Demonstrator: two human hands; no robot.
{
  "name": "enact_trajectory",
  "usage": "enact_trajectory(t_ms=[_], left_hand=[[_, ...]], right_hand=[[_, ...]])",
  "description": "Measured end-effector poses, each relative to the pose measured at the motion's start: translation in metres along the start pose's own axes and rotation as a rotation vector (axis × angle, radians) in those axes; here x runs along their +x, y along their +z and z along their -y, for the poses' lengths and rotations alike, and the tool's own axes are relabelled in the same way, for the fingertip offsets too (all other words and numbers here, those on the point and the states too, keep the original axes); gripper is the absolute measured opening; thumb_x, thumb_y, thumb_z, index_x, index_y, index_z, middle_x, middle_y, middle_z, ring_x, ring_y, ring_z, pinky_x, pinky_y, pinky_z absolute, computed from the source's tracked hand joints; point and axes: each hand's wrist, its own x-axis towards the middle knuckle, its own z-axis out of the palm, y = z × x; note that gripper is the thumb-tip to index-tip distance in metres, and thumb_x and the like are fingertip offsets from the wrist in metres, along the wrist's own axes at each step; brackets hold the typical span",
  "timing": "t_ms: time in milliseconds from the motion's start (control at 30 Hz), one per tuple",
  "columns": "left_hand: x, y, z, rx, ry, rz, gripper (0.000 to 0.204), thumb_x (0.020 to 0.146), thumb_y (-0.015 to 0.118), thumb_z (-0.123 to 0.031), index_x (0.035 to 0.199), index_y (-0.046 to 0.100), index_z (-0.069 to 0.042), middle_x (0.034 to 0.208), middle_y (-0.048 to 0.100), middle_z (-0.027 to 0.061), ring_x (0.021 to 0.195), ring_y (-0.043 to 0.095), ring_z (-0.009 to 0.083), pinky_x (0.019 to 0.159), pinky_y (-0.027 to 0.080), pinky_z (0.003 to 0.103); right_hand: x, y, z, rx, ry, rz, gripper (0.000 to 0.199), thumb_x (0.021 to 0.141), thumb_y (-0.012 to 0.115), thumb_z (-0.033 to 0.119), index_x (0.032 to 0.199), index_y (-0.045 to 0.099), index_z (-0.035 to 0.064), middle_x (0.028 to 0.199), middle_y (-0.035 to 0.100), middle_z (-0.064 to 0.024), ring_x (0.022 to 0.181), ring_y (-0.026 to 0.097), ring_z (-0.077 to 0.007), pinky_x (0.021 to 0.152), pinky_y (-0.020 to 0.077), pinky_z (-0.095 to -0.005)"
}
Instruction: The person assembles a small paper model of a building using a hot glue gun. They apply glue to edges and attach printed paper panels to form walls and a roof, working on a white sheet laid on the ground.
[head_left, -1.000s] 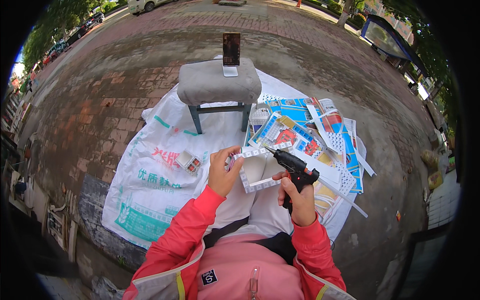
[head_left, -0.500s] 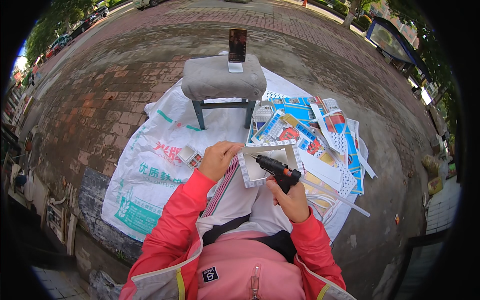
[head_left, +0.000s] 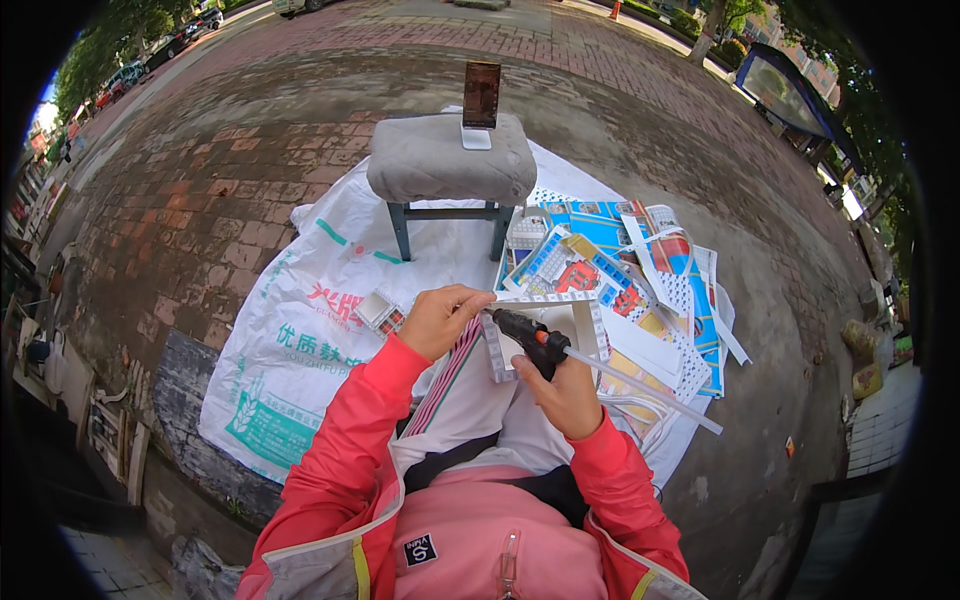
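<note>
My right hand (head_left: 565, 396) is wrapped round a black glue gun (head_left: 522, 332), whose nozzle points left toward my left fingertips. A long translucent glue stick (head_left: 655, 393) sticks out of the gun's back end. Over my lap is an open cardboard box (head_left: 602, 335) with a grey-and-white patterned rim. My left hand (head_left: 442, 318) pinches the box's upper left corner between thumb and fingers. The nozzle tip is close to that corner; whether it touches is too small to tell. The gun and my right hand cover part of the box.
A white woven sack (head_left: 290, 345) lies spread on the ground. On it stand a grey padded stool (head_left: 440, 160) with a phone (head_left: 481, 95) on a stand, and a small patterned box (head_left: 381, 313). Printed cardboard sheets (head_left: 580, 275) and white strips (head_left: 648, 262) are piled at the right.
The glue gun has moved left and slightly up, its nozzle nearer my left fingers. The box is tilted differently, its far wall now seen more edge-on. My left hand keeps its pinch.
</note>
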Motion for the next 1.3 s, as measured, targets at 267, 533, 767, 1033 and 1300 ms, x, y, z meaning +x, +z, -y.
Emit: enact_trajectory(t_ms=[267, 533, 767, 1033, 1300], left_hand=[[0.001, -0.002, 0.002, -0.005, -0.014, 0.026, 0.025, 0.099, 0.056, -0.020, 0.112, 0.071, -0.005, 0.091, 0.070, 0.0066, 0.080, 0.061, 0.0104, 0.075, 0.050, 0.025], [0.002, -0.001, 0.004, 0.004, -0.020, 0.024, 0.024, 0.099, 0.056, -0.018, 0.112, 0.071, -0.006, 0.093, 0.071, 0.0067, 0.080, 0.061, 0.0101, 0.076, 0.049, 0.025], [0.001, -0.001, 0.002, -0.009, -0.031, 0.026, 0.024, 0.098, 0.056, -0.018, 0.112, 0.071, -0.004, 0.093, 0.070, 0.0067, 0.081, 0.061, 0.0100, 0.076, 0.050, 0.025], [0.000, -0.001, -0.002, 0.008, -0.022, 0.013, 0.023, 0.098, 0.056, -0.018, 0.112, 0.071, -0.006, 0.094, 0.071, 0.0070, 0.081, 0.062, 0.0108, 0.075, 0.050, 0.025], [-0.001, 0.000, 0.003, 0.006, 0.000, -0.004, 0.024, 0.097, 0.057, -0.021, 0.110, 0.071, -0.006, 0.089, 0.070, 0.0084, 0.075, 0.060, 0.0129, 0.071, 0.048, 0.027]], right_hand=[[0.004, 0.005, -0.007, -0.074, -0.118, -0.027, 0.030, 0.088, 0.067, 0.016, 0.108, 0.054, -0.0034, 0.084, 0.057, -0.0157, 0.071, 0.053, -0.0251, 0.066, 0.0449, -0.0343], [0.001, 0.002, -0.006, -0.043, 0.000, -0.028, 0.033, 0.089, 0.066, 0.018, 0.111, 0.055, -0.0041, 0.082, 0.057, -0.0139, 0.069, 0.052, -0.0217, 0.063, 0.0434, -0.0336], [-0.006, -0.004, -0.007, -0.038, 0.095, -0.001, 0.033, 0.089, 0.067, 0.020, 0.107, 0.057, -0.0049, 0.073, 0.056, -0.0096, 0.063, 0.050, -0.0173, 0.058, 0.0414, -0.0314], [-0.005, 0.006, -0.009, -0.038, 0.007, -0.036, 0.030, 0.089, 0.067, 0.019, 0.104, 0.056, -0.0043, 0.073, 0.053, -0.0110, 0.062, 0.048, -0.0200, 0.058, 0.0407, -0.0337], [0.002, 0.008, -0.011, -0.074, -0.031, -0.060, 0.028, 0.088, 0.066, 0.018, 0.103, 0.055, -0.0028, 0.076, 0.053, -0.0124, 0.063, 0.049, -0.0231, 0.059, 0.0407, -0.0348]])
